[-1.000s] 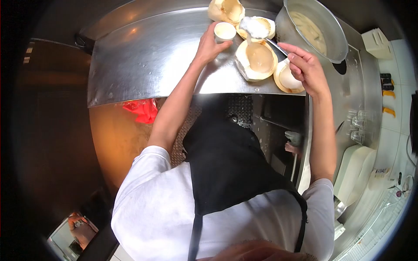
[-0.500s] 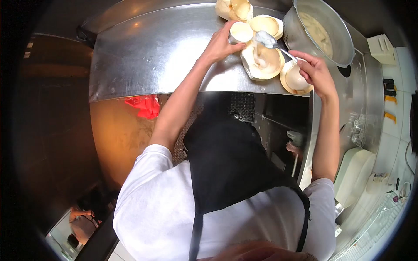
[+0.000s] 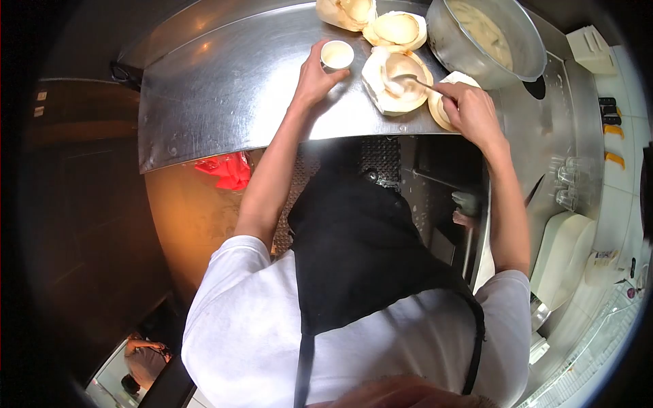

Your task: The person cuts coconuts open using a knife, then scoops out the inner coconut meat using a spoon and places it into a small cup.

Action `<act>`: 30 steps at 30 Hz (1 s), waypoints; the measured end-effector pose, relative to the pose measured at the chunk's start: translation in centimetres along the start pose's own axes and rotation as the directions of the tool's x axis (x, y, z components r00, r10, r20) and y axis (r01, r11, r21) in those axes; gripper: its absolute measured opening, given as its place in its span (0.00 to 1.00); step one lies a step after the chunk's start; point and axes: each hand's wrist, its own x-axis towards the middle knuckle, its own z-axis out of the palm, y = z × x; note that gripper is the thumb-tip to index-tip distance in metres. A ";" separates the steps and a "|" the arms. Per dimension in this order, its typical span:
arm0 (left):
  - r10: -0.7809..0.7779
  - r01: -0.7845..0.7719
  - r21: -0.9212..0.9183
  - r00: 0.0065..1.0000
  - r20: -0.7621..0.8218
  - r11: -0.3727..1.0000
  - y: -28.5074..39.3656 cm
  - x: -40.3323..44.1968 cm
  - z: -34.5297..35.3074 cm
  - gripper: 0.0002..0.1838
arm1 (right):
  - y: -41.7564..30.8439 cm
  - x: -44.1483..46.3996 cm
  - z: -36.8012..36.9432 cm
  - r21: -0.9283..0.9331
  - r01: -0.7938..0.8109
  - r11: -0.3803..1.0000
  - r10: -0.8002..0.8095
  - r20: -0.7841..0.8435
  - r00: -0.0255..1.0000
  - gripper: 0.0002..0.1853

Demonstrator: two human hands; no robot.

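My left hand (image 3: 317, 78) is wrapped round a small white cup (image 3: 337, 56) with something pale inside, held over the steel counter. In my right hand (image 3: 471, 112) is a metal spoon (image 3: 423, 84), gripped by its handle. The spoon's bowl end is down inside a cut-open shell that looks like a young coconut (image 3: 401, 102), where whitish stuff lies. Partly behind my right hand sits another pale open shell (image 3: 441, 109). Two more such shells, a middle one (image 3: 396, 28) and a left one (image 3: 345, 13), stand at the back.
A large metal pot (image 3: 449, 44) with pale, chunky liquid stands back right. The steel counter (image 3: 211, 102) stretches left. A red plastic bag (image 3: 231, 170) lies below its front edge. Glasses (image 3: 566, 187) and a white container (image 3: 561, 255) are on the right. Another person (image 3: 146, 360) shows at lower left.
My left hand has moved left with the cup, away from the shells. My right hand has brought the loaded spoon down into the nearest shell. The view has shifted slightly.
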 end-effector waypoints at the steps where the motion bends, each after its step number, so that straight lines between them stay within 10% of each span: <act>1: 0.002 -0.001 0.017 1.000 -0.015 1.000 -0.3 -0.1 0.2 0.43 | 0.1 -0.2 0.1 0.043 -0.026 0.999 0.027 -0.033 0.999 0.14; 10: 0.034 -0.033 0.025 0.997 -0.064 0.999 -2.0 0.3 1.9 0.42 | -0.8 1.6 1.8 0.108 0.119 0.987 -0.078 -0.328 0.941 0.12; 17: 0.010 -0.009 0.027 0.999 -0.050 1.000 -1.7 -0.1 1.6 0.46 | -0.1 -1.8 1.0 0.183 -0.047 0.982 0.067 -0.105 0.992 0.12; 22: 0.053 -0.043 0.084 0.991 -0.123 0.995 -2.1 -0.3 2.4 0.50 | -1.3 1.9 2.7 0.116 0.041 0.992 -0.013 -0.236 0.972 0.13; 28: -0.062 0.097 0.053 0.886 -0.460 0.994 0.8 -6.2 3.2 0.28 | -1.2 4.1 4.4 0.094 0.033 0.995 -0.013 -0.204 0.979 0.13; 30: -0.187 0.146 -0.144 0.922 -0.339 0.979 0.8 -8.4 4.1 0.29 | -0.6 2.3 3.7 0.101 0.017 0.995 -0.001 -0.158 0.987 0.13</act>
